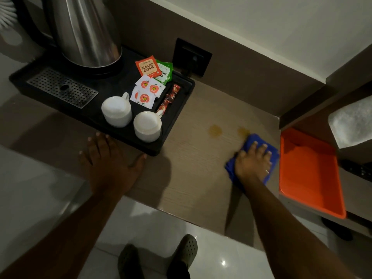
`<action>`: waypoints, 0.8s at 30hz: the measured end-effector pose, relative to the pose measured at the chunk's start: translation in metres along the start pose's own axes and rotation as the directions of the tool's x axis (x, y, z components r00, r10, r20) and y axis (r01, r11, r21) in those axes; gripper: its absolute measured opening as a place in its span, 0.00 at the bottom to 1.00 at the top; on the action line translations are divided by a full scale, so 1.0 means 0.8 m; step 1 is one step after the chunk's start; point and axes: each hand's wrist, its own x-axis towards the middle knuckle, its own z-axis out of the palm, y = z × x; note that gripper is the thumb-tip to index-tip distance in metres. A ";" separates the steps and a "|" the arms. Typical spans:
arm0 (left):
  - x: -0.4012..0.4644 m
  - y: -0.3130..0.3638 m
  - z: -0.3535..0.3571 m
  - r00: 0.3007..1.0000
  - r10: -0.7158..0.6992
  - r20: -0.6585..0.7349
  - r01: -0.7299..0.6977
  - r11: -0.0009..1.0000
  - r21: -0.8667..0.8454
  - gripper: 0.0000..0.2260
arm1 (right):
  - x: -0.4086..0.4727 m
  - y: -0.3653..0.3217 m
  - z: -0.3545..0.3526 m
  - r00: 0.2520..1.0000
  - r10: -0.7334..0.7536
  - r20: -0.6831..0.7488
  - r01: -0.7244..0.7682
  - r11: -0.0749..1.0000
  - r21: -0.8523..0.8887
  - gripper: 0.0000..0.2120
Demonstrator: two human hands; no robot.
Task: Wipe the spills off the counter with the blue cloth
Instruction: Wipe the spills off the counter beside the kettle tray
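Two yellow-brown spills mark the light wooden counter (191, 178): a larger spill (215, 130) and a smaller spill (243, 131) to its right. The blue cloth (251, 140) lies flat on the counter just below and right of the smaller spill, its far corner almost touching it. My right hand (252, 161) presses down on the cloth with fingers spread. My left hand (109, 160) rests flat on the counter with fingers apart, holding nothing, beside the front edge of the black tray.
A black tray (177, 117) at the left holds a steel kettle (84, 31), two upturned white cups (116, 110), tea sachets (148, 66) and a drip grate. An orange tray (310, 172) sits on a lower shelf to the right. A wall socket (192, 57) is behind.
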 end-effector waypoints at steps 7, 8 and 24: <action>-0.001 0.001 -0.008 1.000 -0.008 0.026 0.008 0.999 0.031 0.51 | -0.063 0.070 0.001 0.799 -0.589 0.126 0.593 0.806 0.007 0.28; -0.001 0.002 -0.008 0.999 -0.013 0.032 0.012 0.999 0.033 0.51 | -0.055 0.091 -0.005 0.819 -0.562 0.116 0.564 0.825 0.012 0.28; 0.005 0.007 -0.013 0.997 -0.052 0.062 0.048 0.997 0.065 0.53 | -0.030 0.038 0.012 0.742 -0.659 0.122 0.665 0.747 -0.006 0.28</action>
